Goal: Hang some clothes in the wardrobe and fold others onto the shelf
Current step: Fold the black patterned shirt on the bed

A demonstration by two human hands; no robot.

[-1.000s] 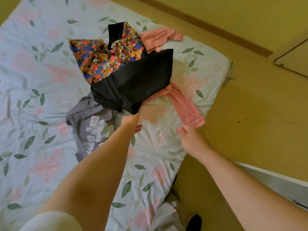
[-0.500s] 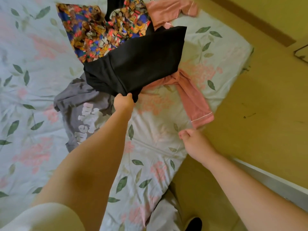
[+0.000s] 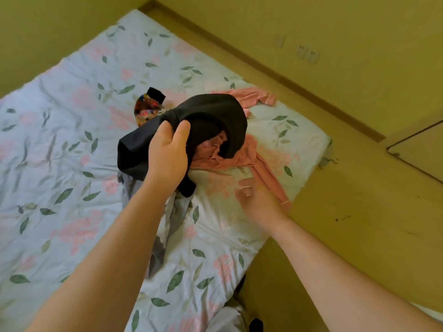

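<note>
Floral-sheeted mattress (image 3: 72,164) down flat on the yellow floor (image 3: 359,212). On the sheet, a pink garment (image 3: 239,159) sprawls out. Left of the pink garment and further back sits a bunched multicoloured patterned garment (image 3: 145,111); left and nearer, a grey garment (image 3: 157,252) trails towards the camera.

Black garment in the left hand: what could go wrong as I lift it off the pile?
1. The left hand grips the black garment in a one-handed bunch; a loose end may slip or trail.
2. Its hanging fold drapes over the pink garment, which could get dragged along.
3. The right hand is open and holds nothing, so nothing holds the pink garment down.
</note>
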